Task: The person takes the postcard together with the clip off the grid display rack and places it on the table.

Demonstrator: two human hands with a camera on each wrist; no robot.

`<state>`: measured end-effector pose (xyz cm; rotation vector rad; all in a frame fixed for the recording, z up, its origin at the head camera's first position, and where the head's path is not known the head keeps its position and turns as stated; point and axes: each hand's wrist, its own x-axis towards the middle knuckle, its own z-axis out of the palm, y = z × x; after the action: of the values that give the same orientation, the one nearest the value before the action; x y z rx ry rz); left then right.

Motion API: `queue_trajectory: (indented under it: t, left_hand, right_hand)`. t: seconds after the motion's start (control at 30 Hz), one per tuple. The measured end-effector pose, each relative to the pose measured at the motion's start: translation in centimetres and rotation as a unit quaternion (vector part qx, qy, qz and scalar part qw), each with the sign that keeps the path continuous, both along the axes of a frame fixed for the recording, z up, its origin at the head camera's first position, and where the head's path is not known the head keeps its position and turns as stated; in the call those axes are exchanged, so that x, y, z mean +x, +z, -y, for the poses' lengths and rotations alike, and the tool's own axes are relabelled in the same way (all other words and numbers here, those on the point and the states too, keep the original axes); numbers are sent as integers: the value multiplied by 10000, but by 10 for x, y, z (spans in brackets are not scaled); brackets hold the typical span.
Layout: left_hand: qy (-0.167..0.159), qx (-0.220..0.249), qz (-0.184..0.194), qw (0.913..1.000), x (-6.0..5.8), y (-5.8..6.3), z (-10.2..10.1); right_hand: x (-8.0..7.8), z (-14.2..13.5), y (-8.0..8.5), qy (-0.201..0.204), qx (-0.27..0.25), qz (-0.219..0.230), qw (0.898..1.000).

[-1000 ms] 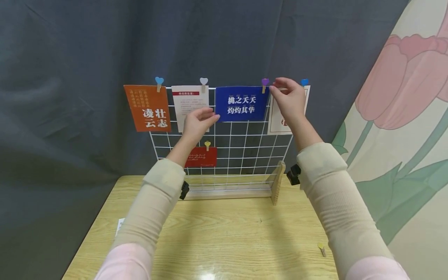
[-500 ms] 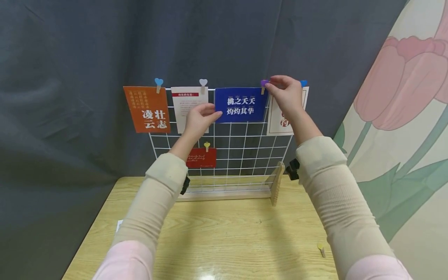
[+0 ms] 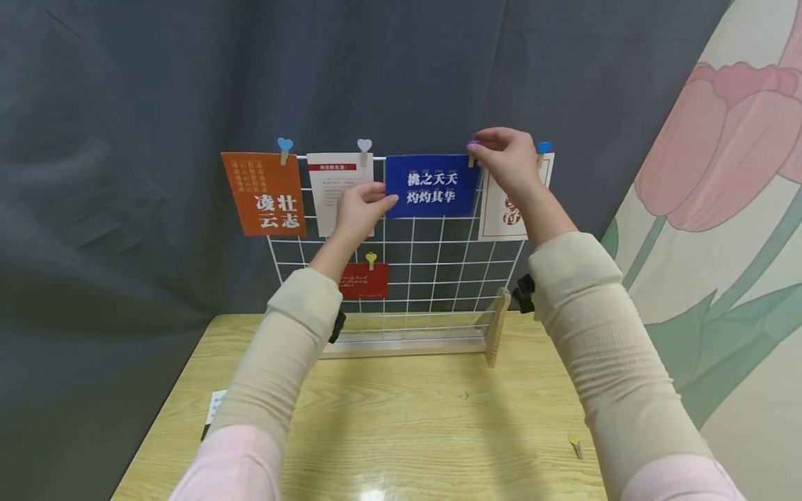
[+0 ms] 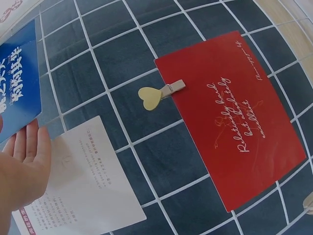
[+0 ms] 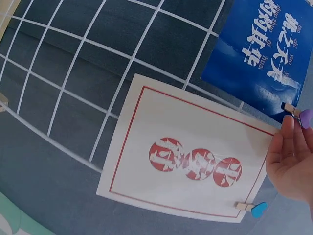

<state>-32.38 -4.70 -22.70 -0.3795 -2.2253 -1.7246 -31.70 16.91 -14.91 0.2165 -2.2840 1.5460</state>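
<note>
A blue card (image 3: pixel 431 186) with white characters hangs at the top of a white wire grid rack (image 3: pixel 422 264). My left hand (image 3: pixel 358 209) pinches its lower left corner, the fingertips lying behind the card in the left wrist view. At the card's upper right corner, my right hand (image 3: pixel 510 163) pinches a clothespin with a purple heart (image 5: pixel 305 118); the fingers partly cover it in the head view. Just right of the blue card hangs a cream card (image 5: pixel 181 152) with red round prints, partly behind my right hand. It is held by a blue-heart clothespin (image 5: pixel 258 209).
An orange card (image 3: pixel 266 198) and a white card (image 4: pixel 88 181) hang to the left, each clipped. Lower down hangs a red card (image 4: pixel 232 122) with a yellow-heart clothespin (image 4: pixel 150 98). On the table (image 3: pixel 388 417) lie another yellow-heart clothespin (image 3: pixel 576 445) and a partly hidden card (image 3: pixel 215 407).
My right hand has moved left from beside the purple-heart clothespin onto it and now pinches it. My left hand has shifted slightly right along the blue card's lower left corner.
</note>
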Motion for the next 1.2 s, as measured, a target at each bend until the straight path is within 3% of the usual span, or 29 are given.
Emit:
queue_trajectory:
  t: [0.2,0.53,1.2]
  left_hand:
    - [139,-131,41,9998,-1,3,-4]
    - [469,-240,-49,9986,-4,4,-10]
    - [450,60,300,9985,-3,5,-12]
  right_hand:
    - [-3,4,0,-277,285,26,9992]
    - [-8,6,-1,-698,289,133,9971]
    - [-7,3,-2,-1013,183,-2,9947]
